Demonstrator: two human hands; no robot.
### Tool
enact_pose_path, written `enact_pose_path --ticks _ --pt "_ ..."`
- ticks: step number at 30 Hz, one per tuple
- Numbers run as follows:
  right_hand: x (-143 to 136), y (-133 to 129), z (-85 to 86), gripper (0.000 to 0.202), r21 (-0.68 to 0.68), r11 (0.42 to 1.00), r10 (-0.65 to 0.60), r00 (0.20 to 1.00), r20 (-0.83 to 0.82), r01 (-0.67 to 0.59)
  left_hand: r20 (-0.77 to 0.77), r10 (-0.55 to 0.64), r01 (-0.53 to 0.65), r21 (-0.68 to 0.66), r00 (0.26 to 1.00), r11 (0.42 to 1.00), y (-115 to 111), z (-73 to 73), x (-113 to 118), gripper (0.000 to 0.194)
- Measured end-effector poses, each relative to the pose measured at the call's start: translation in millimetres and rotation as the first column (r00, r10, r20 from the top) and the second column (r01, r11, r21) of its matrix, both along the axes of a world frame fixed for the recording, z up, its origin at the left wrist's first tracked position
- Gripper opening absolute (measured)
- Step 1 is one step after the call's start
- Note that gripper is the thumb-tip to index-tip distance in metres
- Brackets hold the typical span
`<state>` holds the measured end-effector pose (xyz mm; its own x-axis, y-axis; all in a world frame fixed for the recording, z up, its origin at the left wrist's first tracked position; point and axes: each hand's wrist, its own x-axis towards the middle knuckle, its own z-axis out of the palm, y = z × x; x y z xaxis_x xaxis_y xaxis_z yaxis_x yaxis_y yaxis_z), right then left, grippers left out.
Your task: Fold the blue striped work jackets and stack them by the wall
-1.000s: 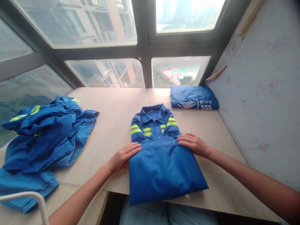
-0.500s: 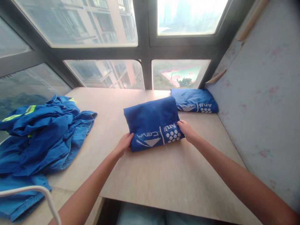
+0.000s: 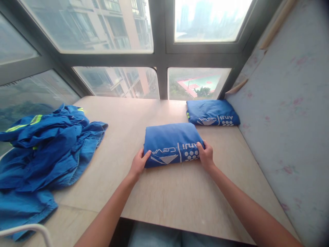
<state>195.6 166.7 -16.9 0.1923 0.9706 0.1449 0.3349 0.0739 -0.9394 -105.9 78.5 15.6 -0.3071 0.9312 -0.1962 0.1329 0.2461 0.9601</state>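
Observation:
In front of me a folded blue work jacket (image 3: 169,139) lies flat on the wooden tabletop (image 3: 164,199), its white printed logo upside down to me. My left hand (image 3: 138,162) grips its left end, thumb on top and fingers hidden at the side. At the right end, my right hand (image 3: 206,154) holds it the same way, thumb over the dotted part of the print. A second folded blue jacket (image 3: 212,111) with the same logo sits behind it to the right, against the wall. Neither hand touches that one.
Crumpled blue garments (image 3: 48,151) with yellow reflective strips are heaped on the left. A white curved tube (image 3: 33,227) crosses the lower left corner. Framed windows (image 3: 115,82) stand along the back, and a flowered wall (image 3: 288,130) bounds the right side.
The jacket's raised far side has come down, and it now lies flatter on the table. Both hands have shifted to grip its ends, thumbs further over the top.

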Motion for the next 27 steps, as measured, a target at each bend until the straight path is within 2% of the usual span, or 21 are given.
enact_pose_path --ticks 2,4,8,11,13,15,17,19,20,22,24,27 --pt "2.3 -5.4 -3.3 0.030 0.077 0.997 0.006 0.997 0.082 -0.012 -0.041 0.008 -0.008 0.007 0.999 1.000 -6.0 -1.5 -0.4 0.053" --pt "4.2 -7.7 -3.2 0.030 0.099 0.995 0.005 0.980 0.198 -0.025 -0.117 0.025 -0.028 -0.023 0.993 0.999 -8.7 -1.9 -2.3 0.050" --pt "3.0 -7.0 4.8 0.041 -0.072 0.997 0.028 0.934 0.356 -0.003 -0.196 0.034 -0.057 -0.112 0.980 0.992 -7.1 2.7 -6.0 0.049" --pt "-2.1 -10.4 11.9 0.059 -0.089 0.995 0.082 0.902 0.425 -0.049 -0.351 0.015 -0.078 -0.168 0.936 0.983 -9.6 11.1 -6.6 0.064" --pt "-6.7 -17.2 16.3 0.058 -0.068 0.987 0.162 0.839 0.519 -0.148 -0.563 -0.039 -0.084 -0.191 0.826 0.978 -15.4 18.8 -5.9 0.066" --pt "-12.1 -25.6 22.3 0.052 -0.096 0.973 0.222 0.743 0.632 -0.209 -0.752 -0.105 -0.097 -0.219 0.651 0.971 -22.5 28.0 -3.8 0.060" --pt "-18.5 -31.8 31.5 0.045 -0.112 0.973 0.217 0.649 0.729 -0.200 -0.878 -0.136 -0.094 -0.200 0.458 0.975 -26.7 38.1 0.7 0.058" --pt "-26.7 -31.8 43.2 0.044 -0.075 0.970 0.198 0.577 0.792 -0.230 -0.952 -0.113 -0.013 -0.122 0.284 0.992 -24.0 47.7 8.9 0.058" --pt "-31.7 -29.1 48.8 0.046 -0.046 0.960 0.199 0.553 0.809 -0.278 -0.971 -0.095 0.055 -0.085 0.221 0.995 -19.5 51.5 14.5 0.058" --pt "-43.1 -19.1 56.4 0.049 -0.002 0.915 0.229 0.517 0.825 -0.403 -0.986 -0.071 0.193 -0.041 0.152 0.980 -5.1 55.2 28.2 0.054" --pt "-55.0 -6.9 56.4 0.052 -0.012 0.875 0.274 0.476 0.835 -0.483 -0.989 -0.076 0.297 -0.035 0.127 0.954 12.7 51.3 42.8 0.052" --pt "-69.4 6.5 43.1 0.053 -0.110 0.885 0.328 0.439 0.836 -0.452 -0.985 -0.131 0.377 -0.079 0.112 0.923 33.8 32.1 59.2 0.054"
